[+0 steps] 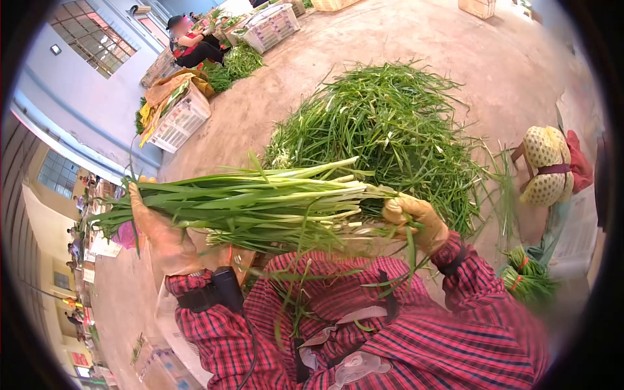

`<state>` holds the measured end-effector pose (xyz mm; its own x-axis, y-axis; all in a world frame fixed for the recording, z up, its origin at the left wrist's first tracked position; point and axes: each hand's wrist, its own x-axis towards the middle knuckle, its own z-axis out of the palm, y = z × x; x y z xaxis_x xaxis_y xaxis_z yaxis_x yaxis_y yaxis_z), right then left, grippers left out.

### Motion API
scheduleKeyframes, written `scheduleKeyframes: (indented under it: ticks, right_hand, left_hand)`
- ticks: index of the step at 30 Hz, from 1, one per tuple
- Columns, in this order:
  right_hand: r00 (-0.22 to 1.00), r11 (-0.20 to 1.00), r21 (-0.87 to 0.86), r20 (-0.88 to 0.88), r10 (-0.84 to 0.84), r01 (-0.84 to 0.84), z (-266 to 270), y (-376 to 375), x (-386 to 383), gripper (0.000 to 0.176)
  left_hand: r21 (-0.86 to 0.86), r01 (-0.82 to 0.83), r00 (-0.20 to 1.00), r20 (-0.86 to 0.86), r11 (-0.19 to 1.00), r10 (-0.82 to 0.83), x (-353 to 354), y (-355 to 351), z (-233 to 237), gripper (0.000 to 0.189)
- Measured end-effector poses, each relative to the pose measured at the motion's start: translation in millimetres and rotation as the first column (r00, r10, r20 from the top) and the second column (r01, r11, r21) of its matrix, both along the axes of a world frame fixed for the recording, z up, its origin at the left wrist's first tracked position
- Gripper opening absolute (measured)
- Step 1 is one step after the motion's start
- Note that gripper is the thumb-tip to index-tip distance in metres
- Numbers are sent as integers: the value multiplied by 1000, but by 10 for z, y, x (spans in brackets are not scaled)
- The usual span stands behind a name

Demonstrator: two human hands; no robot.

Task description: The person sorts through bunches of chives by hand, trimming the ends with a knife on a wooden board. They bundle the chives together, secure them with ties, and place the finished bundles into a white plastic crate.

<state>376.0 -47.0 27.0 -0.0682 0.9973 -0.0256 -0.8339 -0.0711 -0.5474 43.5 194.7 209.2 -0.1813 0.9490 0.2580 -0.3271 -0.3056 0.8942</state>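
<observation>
A thick bunch of garlic chives lies sideways before me, pale stem ends to the right and green leaf tips to the left. My left hand, in a yellowish glove, is closed around the leafy end; most of its fingers are hidden behind the leaves. At the stem end, my gloved right hand has its fingers curled shut on a few loose chive leaves. Bits of leaf hang over my checked sleeves and lap. Just past the bunch, a large heap of loose chives covers the floor.
Bundles of chives with orange bands lie at right, near a person's dotted yellow sleeve. A white crate stands at upper left. Farther back, a person sits beside more greens and another crate.
</observation>
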Motion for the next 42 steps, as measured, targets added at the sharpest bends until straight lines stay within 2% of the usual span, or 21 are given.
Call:
scheduleKeyframes:
  ticks: [3,6,9,13,17,19,21,23,24,25,27,28,29,30,32,33,35,39,40,41,42]
  right_hand:
    - [958,963,-207,-194,-211,170,-528,-332,392,14]
    - [911,843,-468,409,-59,265,-1499,-480,779,16]
    - [874,971,-236,466,140,-30,-927,-145,198,77]
    - [655,977,195,750,-91,-88,-354,639,-713,80]
    - [775,997,18,629,-65,68,-790,1115,-1286,68]
    - [183,981,192,964,-194,30,-948,961,-1202,53]
    - [-48,988,132,991,-128,85,-908,620,-990,36]
    - [-46,979,-9,999,19,204,-1516,435,-578,26]
    - [-95,950,-103,986,136,296,-1898,335,-340,26]
    - [-135,903,-183,958,252,389,-2311,253,-106,27]
    - [249,856,-239,959,134,458,-3167,157,210,27]
    - [310,815,-454,882,354,359,-2620,184,229,32]
    - [129,919,-259,964,230,297,-2260,186,173,36]
    - [323,862,-493,839,438,114,-1383,269,27,39]
    - [455,997,-38,888,66,-71,-992,462,-197,46]
    - [544,947,-44,810,221,-319,-849,743,-245,56]
    - [721,962,150,690,65,-230,-406,901,-582,65]
    - [597,907,230,802,29,-354,231,963,-839,59]
    - [847,891,168,425,320,-421,-68,946,-878,54]
    - [853,852,142,-75,517,-504,-413,937,-927,50]
    - [813,838,217,-217,541,-500,-519,955,-999,43]
  left_hand:
    - [33,16,1000,13,999,-17,-205,45,-12,36]
    - [-71,-6,999,52,997,10,-191,-53,99,40]
    - [-24,-54,992,115,998,57,-144,-25,-42,43]
    - [-72,-170,959,219,983,182,506,-548,-119,47]
    - [-68,-294,930,209,954,301,643,-841,-76,49]
    - [27,-411,894,205,911,397,514,-908,-79,48]
    - [44,-279,934,244,959,261,168,-916,-239,50]
    - [439,-367,777,-339,820,530,0,-1023,-393,76]
    - [634,-272,563,-505,724,654,-141,-1065,-438,87]
    - [632,-277,562,-505,724,655,-204,-1055,-472,87]
    - [790,-26,676,-438,613,593,-268,-1021,-515,89]
    - [709,-257,682,-349,657,643,-101,-1041,-521,66]
    - [707,-252,681,-355,661,640,-68,-1025,-479,66]
    - [382,-299,918,-135,874,373,-43,-1026,-416,57]
    - [-60,-137,938,312,989,149,256,-1140,-175,36]
    - [-60,-132,939,312,989,144,232,-1101,-210,36]
    - [2,-124,971,205,992,120,143,-963,-332,38]
    - [-52,-92,955,276,994,103,339,-1067,-229,36]
    - [210,-379,925,46,901,378,589,-1193,-262,34]
    - [205,-388,920,37,898,389,480,-1147,-281,34]
    - [144,-255,967,32,956,253,308,-1054,-314,34]
